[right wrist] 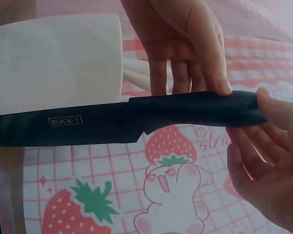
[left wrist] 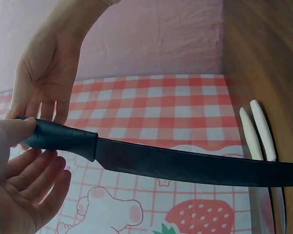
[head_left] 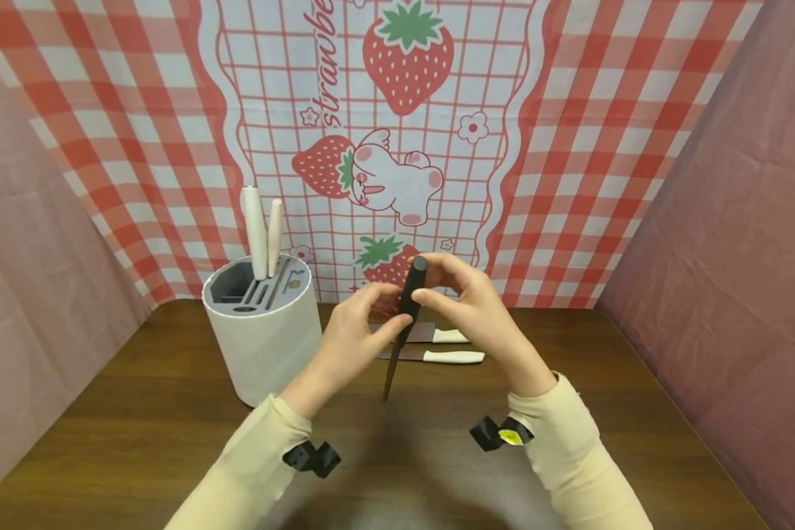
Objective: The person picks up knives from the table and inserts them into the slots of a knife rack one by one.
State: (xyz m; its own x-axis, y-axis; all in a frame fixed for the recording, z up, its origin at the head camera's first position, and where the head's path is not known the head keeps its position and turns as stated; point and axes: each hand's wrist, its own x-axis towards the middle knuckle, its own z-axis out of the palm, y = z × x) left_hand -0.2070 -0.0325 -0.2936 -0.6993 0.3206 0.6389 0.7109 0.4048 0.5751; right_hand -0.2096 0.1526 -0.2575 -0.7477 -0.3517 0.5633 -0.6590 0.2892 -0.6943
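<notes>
Both hands hold a black kitchen knife point(head_left: 410, 296) above the table, its blade slanting downward. My left hand point(head_left: 354, 324) pinches the handle between thumb and fingers. Near the handle's butt end, my right hand point(head_left: 473, 303) pinches it too. In the right wrist view the dark blade point(right wrist: 39, 127) bears the letters BUCK-I. Behind the hands, two white-handled knives point(head_left: 453, 357) lie on the table, their blades partly hidden by the left hand and the black knife. A white knife block point(head_left: 274, 350) stands left of the left hand.
Two light handles point(head_left: 255, 235) stick up from the block's grey slotted top point(head_left: 277, 294). The brown wooden table point(head_left: 139, 442) ends at a red checked strawberry cloth point(head_left: 596, 169) behind. Pink cloth point(head_left: 715, 243) hangs at both sides.
</notes>
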